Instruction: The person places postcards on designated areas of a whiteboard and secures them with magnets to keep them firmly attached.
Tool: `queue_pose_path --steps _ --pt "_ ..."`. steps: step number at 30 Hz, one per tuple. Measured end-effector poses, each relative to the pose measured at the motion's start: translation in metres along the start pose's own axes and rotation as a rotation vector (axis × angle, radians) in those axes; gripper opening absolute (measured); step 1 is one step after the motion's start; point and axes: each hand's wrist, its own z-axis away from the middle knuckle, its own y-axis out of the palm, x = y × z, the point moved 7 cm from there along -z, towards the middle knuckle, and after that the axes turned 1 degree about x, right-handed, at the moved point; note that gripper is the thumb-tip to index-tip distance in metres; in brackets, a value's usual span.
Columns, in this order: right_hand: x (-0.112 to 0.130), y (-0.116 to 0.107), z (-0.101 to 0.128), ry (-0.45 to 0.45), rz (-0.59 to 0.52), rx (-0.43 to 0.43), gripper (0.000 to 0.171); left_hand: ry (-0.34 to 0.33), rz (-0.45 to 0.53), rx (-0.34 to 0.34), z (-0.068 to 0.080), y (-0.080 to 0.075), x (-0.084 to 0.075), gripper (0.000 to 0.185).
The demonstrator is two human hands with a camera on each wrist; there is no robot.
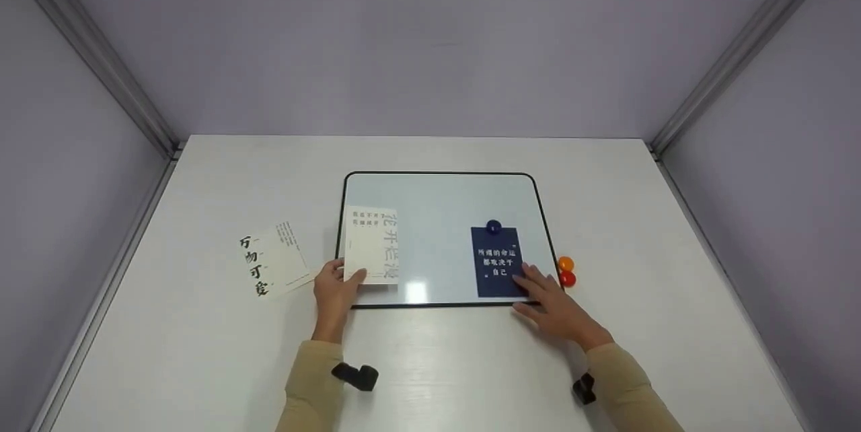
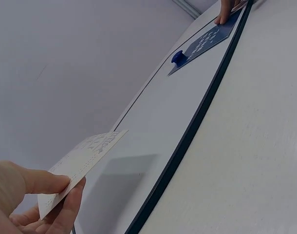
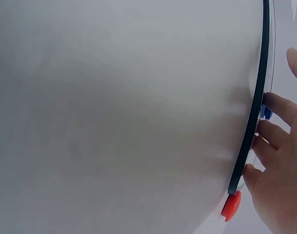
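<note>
My left hand (image 1: pixel 334 295) pinches the lower left corner of a cream card (image 1: pixel 368 247) with printed characters, thumb on top. In the left wrist view that card (image 2: pixel 87 156) is tilted and raised off the whiteboard (image 2: pixel 153 119), casting a shadow there. A dark blue card (image 1: pixel 496 277) with white writing lies on the board's right side, under a round blue magnet (image 1: pixel 494 227) at its top edge. My right hand (image 1: pixel 555 307) rests with spread fingers on the blue card's lower right corner and the board's frame. In the right wrist view the hand (image 3: pixel 282 151) hides most of the card.
Left of the board, a cream card (image 1: pixel 286 260) with black brush characters lies on the white table (image 1: pixel 430 365); whether another is beneath it I cannot tell. An orange magnet (image 1: pixel 566 263) and a red magnet (image 1: pixel 568 278) sit at the board's right edge. Grey walls (image 1: pixel 430 48) enclose the table.
</note>
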Motion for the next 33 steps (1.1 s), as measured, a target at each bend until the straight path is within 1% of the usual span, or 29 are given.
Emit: queue_pose_path --steps 6,11,18,27,33 --pt "0.0 0.0 -0.001 -0.002 -0.004 -0.003 0.067 -0.003 0.028 0.017 0.002 0.006 0.0 0.044" --pt "-0.001 0.0 -0.001 0.005 -0.008 -0.011 0.067 0.01 0.017 0.023 0.003 0.011 -0.002 0.043" --pt "0.002 -0.001 -0.001 -0.044 0.013 -0.034 0.065 0.041 0.04 0.032 0.006 0.017 -0.005 0.042" --pt "0.002 -0.001 0.0 -0.013 0.005 -0.012 0.066 0.032 -0.026 0.033 0.008 0.024 -0.005 0.043" --pt "0.001 0.0 -0.001 -0.017 0.008 -0.015 0.067 0.034 -0.008 0.05 0.011 0.031 -0.006 0.041"
